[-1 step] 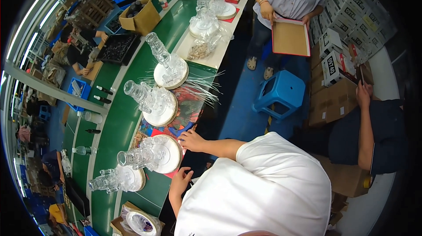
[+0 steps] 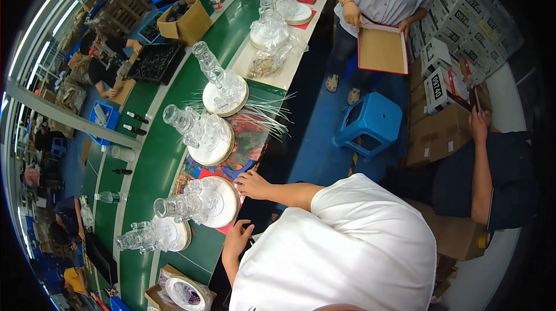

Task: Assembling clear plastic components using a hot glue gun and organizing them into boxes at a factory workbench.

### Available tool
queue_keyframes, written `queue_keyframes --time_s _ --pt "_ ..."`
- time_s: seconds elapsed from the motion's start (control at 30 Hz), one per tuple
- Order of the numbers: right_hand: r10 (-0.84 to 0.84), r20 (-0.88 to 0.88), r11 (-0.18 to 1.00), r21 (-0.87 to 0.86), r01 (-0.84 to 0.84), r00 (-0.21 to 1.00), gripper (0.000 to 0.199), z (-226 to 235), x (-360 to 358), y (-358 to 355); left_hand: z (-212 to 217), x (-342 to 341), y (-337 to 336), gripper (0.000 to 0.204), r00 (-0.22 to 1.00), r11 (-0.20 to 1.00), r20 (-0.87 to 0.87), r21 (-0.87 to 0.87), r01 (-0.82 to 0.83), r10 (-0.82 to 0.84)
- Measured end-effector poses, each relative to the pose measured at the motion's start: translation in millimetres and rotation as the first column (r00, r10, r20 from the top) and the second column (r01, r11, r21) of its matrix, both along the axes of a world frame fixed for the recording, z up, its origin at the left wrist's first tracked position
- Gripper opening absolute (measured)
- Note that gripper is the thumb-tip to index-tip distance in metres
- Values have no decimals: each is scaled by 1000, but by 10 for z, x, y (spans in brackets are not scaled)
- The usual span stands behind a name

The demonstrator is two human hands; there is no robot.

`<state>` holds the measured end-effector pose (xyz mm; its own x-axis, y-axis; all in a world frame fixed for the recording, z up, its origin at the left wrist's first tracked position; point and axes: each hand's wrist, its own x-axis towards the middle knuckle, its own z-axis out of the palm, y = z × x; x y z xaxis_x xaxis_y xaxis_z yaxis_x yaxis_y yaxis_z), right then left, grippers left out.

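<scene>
The right hand (image 2: pixel 253 184) rests on the counter (image 2: pixel 152 163) edge, fingers loosely spread, holding nothing, just beside a glass piece (image 2: pixel 184 204) on its round plate (image 2: pixel 223 201). The left hand (image 2: pixel 238 240) hangs below the edge, fingers half curled, empty. Nothing has shifted since the earlier frame.

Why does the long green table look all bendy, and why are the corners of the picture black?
Head view: the fisheye lens bows straight edges, so the green table curves; the corners fall outside the round image, so they stay black. The clear glass pieces catch bright glints, and far-off things at the left rim look small and squashed.
</scene>
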<state>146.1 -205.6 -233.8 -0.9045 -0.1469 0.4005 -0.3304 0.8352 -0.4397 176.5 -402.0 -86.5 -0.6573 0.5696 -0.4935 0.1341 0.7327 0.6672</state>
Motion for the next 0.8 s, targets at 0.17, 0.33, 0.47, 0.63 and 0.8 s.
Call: queue_keyframes --time_s 0.17,0.33,0.47,0.63,0.8 --pt "40 46 998 -56 -37 998 19 25 28 -16 23 73 -54 31 998 998 30 7 -62 62" --pt "52 38 999 -11 -51 998 18 -14 -10 28 37 64 -59 32 998 998 14 12 -64 63" --pt "29 20 997 -73 -27 999 17 59 -22 100 49 40 -63 34 999 999 -29 -7 -39 39" --pt "97 -34 993 -64 -99 995 18 -18 -96 36 154 86 -82 33 996 994 10 -57 -93 93" --pt "111 -19 991 -67 -112 994 18 -52 -54 58 86 161 -169 33 992 993 54 -45 -110 112"
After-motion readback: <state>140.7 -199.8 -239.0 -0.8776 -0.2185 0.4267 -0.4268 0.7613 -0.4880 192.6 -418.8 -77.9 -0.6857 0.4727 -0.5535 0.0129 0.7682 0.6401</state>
